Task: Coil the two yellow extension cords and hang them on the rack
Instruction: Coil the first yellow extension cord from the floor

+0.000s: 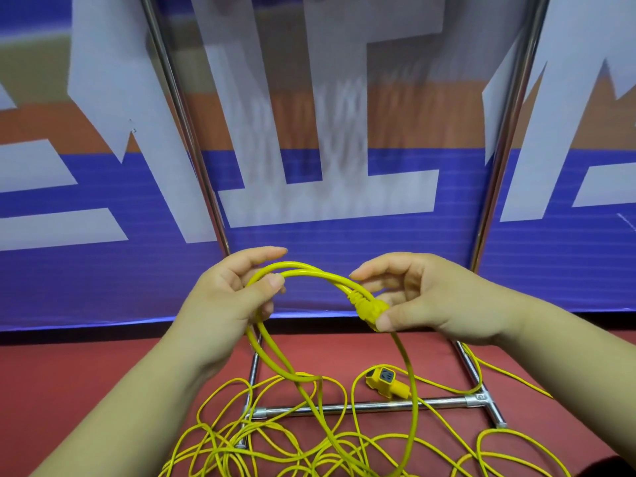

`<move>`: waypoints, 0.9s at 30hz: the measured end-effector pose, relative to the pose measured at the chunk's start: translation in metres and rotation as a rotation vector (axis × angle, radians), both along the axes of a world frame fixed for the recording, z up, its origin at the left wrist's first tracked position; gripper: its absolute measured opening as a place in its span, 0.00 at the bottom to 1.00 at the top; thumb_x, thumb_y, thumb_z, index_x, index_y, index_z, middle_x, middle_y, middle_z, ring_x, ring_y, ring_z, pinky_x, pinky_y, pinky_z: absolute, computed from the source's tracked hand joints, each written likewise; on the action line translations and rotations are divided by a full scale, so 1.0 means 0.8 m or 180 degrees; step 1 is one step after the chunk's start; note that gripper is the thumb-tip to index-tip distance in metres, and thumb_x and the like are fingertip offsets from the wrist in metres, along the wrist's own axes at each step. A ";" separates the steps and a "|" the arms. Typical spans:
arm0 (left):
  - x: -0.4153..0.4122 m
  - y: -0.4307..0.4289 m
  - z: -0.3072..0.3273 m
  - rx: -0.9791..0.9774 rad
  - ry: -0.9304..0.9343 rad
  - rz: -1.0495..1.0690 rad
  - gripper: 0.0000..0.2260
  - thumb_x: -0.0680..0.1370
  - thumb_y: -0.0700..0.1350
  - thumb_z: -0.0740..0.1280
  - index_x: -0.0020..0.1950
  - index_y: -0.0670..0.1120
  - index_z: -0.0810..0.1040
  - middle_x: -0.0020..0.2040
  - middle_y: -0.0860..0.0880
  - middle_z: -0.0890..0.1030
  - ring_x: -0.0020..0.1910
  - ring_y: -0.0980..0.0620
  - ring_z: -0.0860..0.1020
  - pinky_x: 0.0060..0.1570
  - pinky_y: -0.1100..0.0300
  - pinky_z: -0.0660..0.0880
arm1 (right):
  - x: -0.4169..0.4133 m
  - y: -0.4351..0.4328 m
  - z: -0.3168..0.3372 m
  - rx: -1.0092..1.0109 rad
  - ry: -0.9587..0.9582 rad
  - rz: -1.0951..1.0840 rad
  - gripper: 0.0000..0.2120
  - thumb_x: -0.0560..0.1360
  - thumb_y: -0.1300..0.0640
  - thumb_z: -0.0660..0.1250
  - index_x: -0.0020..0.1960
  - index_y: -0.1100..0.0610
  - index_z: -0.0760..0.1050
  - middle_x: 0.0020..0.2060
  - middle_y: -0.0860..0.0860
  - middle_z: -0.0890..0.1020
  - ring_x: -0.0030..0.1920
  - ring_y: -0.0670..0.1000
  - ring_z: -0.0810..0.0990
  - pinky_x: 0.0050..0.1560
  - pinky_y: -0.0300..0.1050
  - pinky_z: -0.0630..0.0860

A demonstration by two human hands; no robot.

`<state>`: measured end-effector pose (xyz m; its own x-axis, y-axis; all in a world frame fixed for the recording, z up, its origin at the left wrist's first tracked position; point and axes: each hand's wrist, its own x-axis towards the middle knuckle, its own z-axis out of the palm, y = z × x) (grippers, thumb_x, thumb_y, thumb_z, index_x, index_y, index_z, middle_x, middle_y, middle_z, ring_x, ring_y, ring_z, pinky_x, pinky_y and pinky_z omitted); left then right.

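Yellow cord (311, 270): I see two strands arched between both hands, held up in front of the rack (358, 406). Left hand (234, 294) has thumb and fingers closed round the strands at the left end of the arch. Right hand (413, 297) pinches the yellow plug (370, 309), thumb on its lower end, fingers curled over the top. From the hands a loop hangs down to the floor (86, 366).

More yellow cord lies in a loose tangle (275, 445) on the red floor, across the rack's chrome base bar. A yellow socket end (383, 380) rests just behind that bar.

Behind the rack's two uprights: blue banner (344, 249) with large white lettering.
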<state>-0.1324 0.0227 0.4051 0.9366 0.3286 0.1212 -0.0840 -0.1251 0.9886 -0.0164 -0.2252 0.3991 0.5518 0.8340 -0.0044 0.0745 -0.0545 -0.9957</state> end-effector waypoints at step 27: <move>0.001 0.007 -0.003 0.0279 0.0279 0.0350 0.05 0.76 0.36 0.72 0.47 0.44 0.86 0.35 0.47 0.84 0.34 0.55 0.81 0.33 0.65 0.76 | -0.002 -0.002 0.014 -0.0449 -0.0648 -0.0771 0.13 0.67 0.59 0.80 0.51 0.52 0.83 0.45 0.55 0.85 0.42 0.48 0.81 0.46 0.43 0.77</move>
